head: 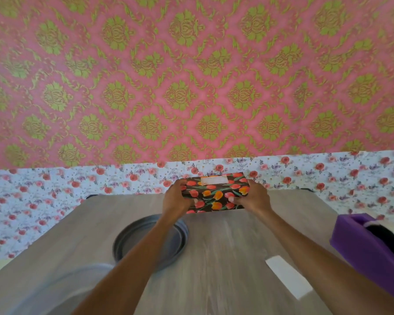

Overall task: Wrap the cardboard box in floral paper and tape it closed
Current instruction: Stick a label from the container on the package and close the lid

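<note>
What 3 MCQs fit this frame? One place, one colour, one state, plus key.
1. Where is the tape dispenser?
A. right table edge
B. left table edge
C. on the box

2. What is the background colour of the paper on the wrapped box?
A. white
B. dark
C. yellow

3. How is the box held?
A. left hand only
B. lying free
C. both hands, one at each end

Key: A, purple dispenser at right; B, tulips sit on dark ground; C, left hand and right hand grip opposite ends.

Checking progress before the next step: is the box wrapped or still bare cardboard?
Wrapped: the box shows tulip paper on every visible face, a tape strip on top.
</note>
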Demonstrator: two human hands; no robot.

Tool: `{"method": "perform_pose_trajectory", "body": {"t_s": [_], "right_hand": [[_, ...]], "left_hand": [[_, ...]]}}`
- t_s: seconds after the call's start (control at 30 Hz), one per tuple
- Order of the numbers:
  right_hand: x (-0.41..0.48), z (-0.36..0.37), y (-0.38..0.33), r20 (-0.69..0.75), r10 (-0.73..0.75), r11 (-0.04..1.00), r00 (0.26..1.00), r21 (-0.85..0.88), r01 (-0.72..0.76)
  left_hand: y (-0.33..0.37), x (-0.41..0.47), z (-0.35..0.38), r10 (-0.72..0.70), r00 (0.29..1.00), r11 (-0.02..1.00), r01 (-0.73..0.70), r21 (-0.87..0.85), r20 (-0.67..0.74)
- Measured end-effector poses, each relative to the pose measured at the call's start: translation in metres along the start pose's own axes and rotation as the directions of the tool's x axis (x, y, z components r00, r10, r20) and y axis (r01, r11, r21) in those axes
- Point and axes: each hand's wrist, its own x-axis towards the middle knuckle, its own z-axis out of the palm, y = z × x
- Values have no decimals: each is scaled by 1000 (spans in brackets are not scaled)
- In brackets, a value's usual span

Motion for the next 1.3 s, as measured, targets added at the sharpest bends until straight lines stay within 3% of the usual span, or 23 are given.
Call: {"method": "perform_pose_trajectory", "body": {"t_s": [0.23, 0.6, 0.7, 0.77, 0.83, 0.93, 1.07, 1.13, 1.3], "right_hand": [[56, 41, 17, -11, 62, 996, 998, -59, -63], [67, 55, 15, 43, 54, 996, 998, -74, -51], [51, 49, 3, -22, 56, 979, 998, -193, -59], [34, 42, -10, -121, -46, 952, 992, -306, 7], [16, 37, -24, -149, -199, 956, 969, -248, 158], [-24, 34, -45, 88, -354, 932, 931, -46, 358], [-92, 44, -71, 433, -499, 852, 751, 86, 516], [-122, 58, -78, 507, -535, 795, 677, 30, 606], [-158, 75, -91, 443, -629, 612, 638, -223, 759]], "left_hand": [[-36, 67, 21, -14, 997, 995, 6, 103, 78], [-57, 91, 33, -29, 993, 975, 3, 223, 111], [-46, 86, 28, -53, 988, 966, 14, 256, 143], [-38, 78, 21, -58, 990, 963, 22, 267, 127], [-34, 69, 11, -18, 994, 956, -15, 293, 110], [-32, 45, -14, 42, 989, 947, -85, 311, 143], [-38, -6, -61, 41, 981, 942, -100, 320, 187], [-49, -38, -88, 45, 982, 927, -110, 357, 184], [-79, -102, -140, -1, 989, 932, -51, 358, 145]]}}
